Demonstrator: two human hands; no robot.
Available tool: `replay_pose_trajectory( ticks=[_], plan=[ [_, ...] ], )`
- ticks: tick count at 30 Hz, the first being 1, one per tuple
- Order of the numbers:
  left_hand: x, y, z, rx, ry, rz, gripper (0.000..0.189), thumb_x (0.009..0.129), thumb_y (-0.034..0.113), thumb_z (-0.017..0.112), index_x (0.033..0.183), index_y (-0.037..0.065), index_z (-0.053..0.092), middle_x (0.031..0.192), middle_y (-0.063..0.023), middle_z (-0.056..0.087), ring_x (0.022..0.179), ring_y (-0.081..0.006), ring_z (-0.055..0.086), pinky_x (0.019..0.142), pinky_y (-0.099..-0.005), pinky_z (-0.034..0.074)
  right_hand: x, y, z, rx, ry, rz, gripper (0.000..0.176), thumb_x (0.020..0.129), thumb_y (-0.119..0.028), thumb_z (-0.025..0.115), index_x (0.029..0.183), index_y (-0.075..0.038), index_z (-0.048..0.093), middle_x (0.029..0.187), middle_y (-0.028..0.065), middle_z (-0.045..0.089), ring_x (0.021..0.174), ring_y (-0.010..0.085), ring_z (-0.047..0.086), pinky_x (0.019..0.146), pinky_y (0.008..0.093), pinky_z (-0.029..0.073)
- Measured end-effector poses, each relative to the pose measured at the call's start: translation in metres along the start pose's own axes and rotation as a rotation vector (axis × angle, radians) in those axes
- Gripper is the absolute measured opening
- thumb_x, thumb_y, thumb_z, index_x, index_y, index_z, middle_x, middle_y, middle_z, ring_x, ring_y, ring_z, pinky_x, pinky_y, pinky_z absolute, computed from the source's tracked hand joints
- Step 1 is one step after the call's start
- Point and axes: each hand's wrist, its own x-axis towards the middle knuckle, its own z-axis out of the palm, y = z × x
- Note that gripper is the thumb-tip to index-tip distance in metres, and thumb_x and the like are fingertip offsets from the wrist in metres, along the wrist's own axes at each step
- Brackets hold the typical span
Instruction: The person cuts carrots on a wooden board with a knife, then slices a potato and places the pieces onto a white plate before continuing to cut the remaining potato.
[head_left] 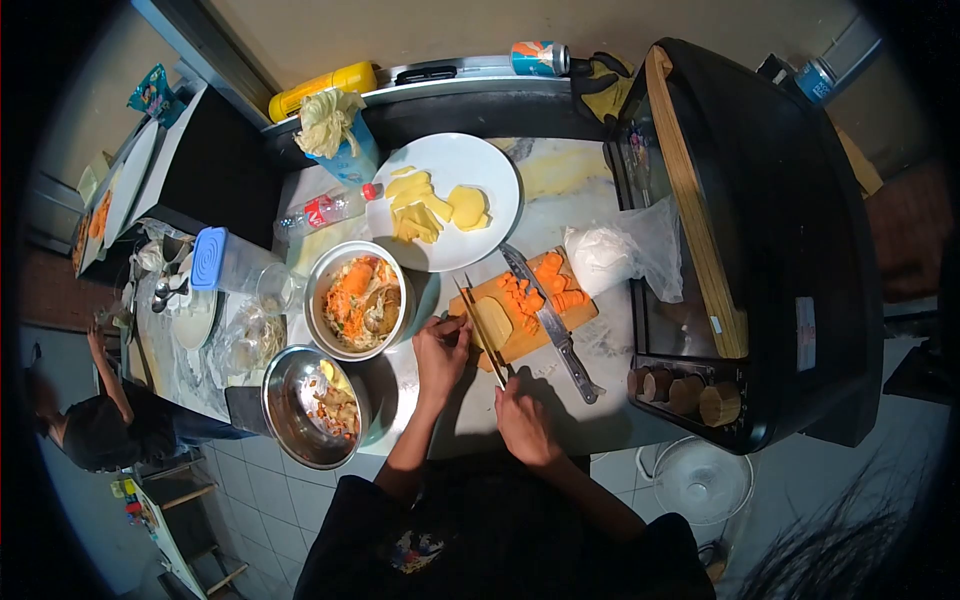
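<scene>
My right hand [524,422] is closed round the handle of a narrow knife [483,328], whose blade points away over the wooden cutting board [533,343]. A pale yellow piece of potato [492,322] lies against the blade on the board. At the board's left edge my left hand [441,352] has its fingers bent together beside the blade; what they hold, if anything, is hidden. Chopped orange carrot [522,299] sits on the board's far part, and a larger knife [552,325] lies across it. Yellow slices [468,208] rest on a white plate [450,150].
Left of my hands stand a white pot [322,340] of food and a steel bowl [290,435]. A plastic bag [610,258] of white contents lies by the black oven [780,260]. Beyond are a bottle [325,211] and blue container [347,155]. Another person [110,425] is far left.
</scene>
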Motion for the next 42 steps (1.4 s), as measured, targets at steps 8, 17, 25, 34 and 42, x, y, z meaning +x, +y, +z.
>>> replay_pose_trajectory(
  ticks=[8,17,25,34,42],
  plan=[
    [0.001,0.007,-0.003,-0.016,-0.012,-0.006,0.018,0.078,0.002,0.069,0.095,-0.003,0.072,0.071,-0.0166,0.061,0.061,-0.0260,0.060,0.060,-0.0340,0.047,0.000,0.000,0.006,-0.010,0.007,0.011,0.030,0.098,-0.026,0.049,0.088,0.002,0.050,0.058,0.0224,0.060,0.058,0.0400,0.064,0.049,0.0460,0.052],
    [0.002,0.002,-0.002,-0.034,-0.010,0.011,0.016,0.079,0.004,0.070,0.093,-0.004,0.072,0.068,-0.0172,0.060,0.059,-0.0267,0.059,0.059,-0.0350,0.046,0.002,0.001,0.002,0.015,0.006,0.008,0.028,0.098,-0.024,0.048,0.088,0.002,0.050,0.058,0.0235,0.060,0.059,0.0409,0.064,0.050,0.0466,0.052],
    [0.002,0.007,-0.002,-0.020,-0.001,0.016,0.016,0.079,0.002,0.069,0.092,-0.004,0.072,0.073,-0.0177,0.062,0.064,-0.0286,0.062,0.063,-0.0343,0.048,0.003,0.002,0.005,0.023,-0.038,0.057,0.028,0.097,-0.023,0.047,0.088,0.004,0.049,0.062,0.0253,0.060,0.063,0.0435,0.063,0.054,0.0494,0.052],
    [0.002,0.009,-0.004,-0.001,-0.028,0.007,0.016,0.076,-0.001,0.068,0.091,-0.005,0.072,0.078,-0.0191,0.063,0.068,-0.0311,0.063,0.065,-0.0356,0.049,0.005,0.004,0.008,-0.017,-0.060,0.073,0.027,0.097,-0.023,0.048,0.085,0.002,0.049,0.062,0.0248,0.061,0.062,0.0415,0.064,0.053,0.0479,0.053],
    [0.003,0.008,-0.005,0.036,-0.038,0.045,0.016,0.076,-0.003,0.067,0.090,-0.004,0.072,0.077,-0.0176,0.064,0.070,-0.0309,0.063,0.067,-0.0360,0.050,0.021,0.000,0.003,0.077,-0.056,0.039,0.028,0.097,-0.022,0.047,0.086,0.004,0.048,0.064,0.0257,0.061,0.064,0.0426,0.064,0.054,0.0488,0.052]
  ],
)
